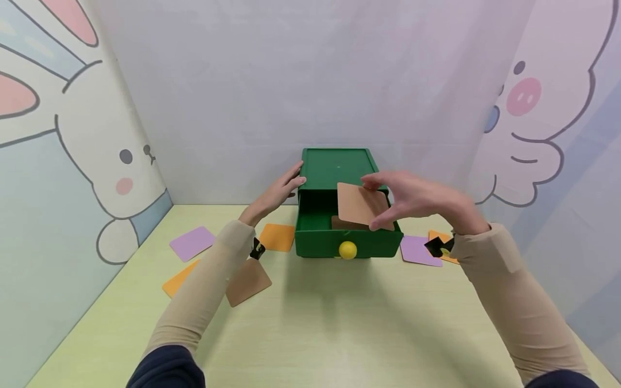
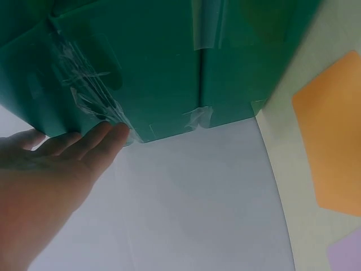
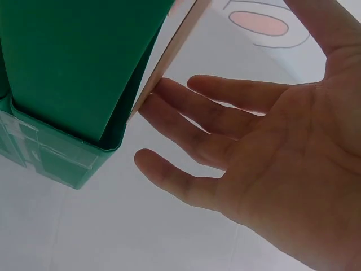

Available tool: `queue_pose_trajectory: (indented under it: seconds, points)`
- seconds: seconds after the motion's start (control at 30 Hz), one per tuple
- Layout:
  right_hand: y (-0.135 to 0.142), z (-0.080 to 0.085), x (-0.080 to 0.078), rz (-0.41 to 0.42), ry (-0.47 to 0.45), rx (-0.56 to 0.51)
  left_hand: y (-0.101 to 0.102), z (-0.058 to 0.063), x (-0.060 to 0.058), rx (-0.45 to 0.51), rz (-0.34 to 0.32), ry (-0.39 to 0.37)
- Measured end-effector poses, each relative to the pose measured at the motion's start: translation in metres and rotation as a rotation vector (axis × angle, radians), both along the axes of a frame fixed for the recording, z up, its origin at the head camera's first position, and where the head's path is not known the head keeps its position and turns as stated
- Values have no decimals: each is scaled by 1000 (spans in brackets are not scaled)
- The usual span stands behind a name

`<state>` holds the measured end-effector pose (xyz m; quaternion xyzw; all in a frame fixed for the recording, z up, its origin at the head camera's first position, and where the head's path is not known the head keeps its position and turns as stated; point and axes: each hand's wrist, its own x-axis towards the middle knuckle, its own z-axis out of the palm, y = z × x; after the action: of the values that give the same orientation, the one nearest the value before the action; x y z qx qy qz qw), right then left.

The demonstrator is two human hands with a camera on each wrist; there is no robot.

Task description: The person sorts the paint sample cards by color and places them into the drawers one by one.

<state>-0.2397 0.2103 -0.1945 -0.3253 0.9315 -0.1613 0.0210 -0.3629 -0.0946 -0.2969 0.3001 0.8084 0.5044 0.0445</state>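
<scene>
A green drawer box (image 1: 338, 166) stands against the back wall with its drawer (image 1: 317, 245) pulled out, a yellow round knob (image 1: 347, 250) on the front. My left hand (image 1: 277, 194) rests on the box's left side; in the left wrist view its straight fingers (image 2: 106, 144) touch the taped green wall. Above the drawer, my right hand (image 1: 417, 199) holds a tilted brown card (image 1: 358, 203) by its edges between thumb and fingers. In the right wrist view the fingertips meet the card's edge (image 3: 163, 62); the thumb's contact is hidden there. Another brown card (image 1: 342, 223) lies inside the drawer.
Left of the box lie a purple card (image 1: 192, 243), orange cards (image 1: 277, 237) and a brown card (image 1: 249, 283). On the right are a purple card (image 1: 420, 251) and an orange card (image 1: 439, 235), partly behind the wrist. Printed walls enclose the table (image 1: 339, 334).
</scene>
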Motion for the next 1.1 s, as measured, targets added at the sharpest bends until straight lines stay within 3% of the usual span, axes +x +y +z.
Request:
queue_pose_trajectory:
  seconds: [0.23,0.5,0.67,0.8,0.93,1.1]
  points:
    - [1,-2,0,24,-8,1,1,4,3,-7,-10,-24]
    - [3,-4,1,26,-34,-26,2,25,28,-23,-29,-39]
    - [10,-6,-3,10,-28,-120,3,25,31,-19,-26,-37]
    - [21,-15,-20,-64,-15,-234,2,13,17,-3,-17,-31]
    - [34,-30,-47,-165,-92,-355,2,0,3,4,0,5]
    - [45,-51,-69,-237,-253,-433,2,0,9,-26,92,54]
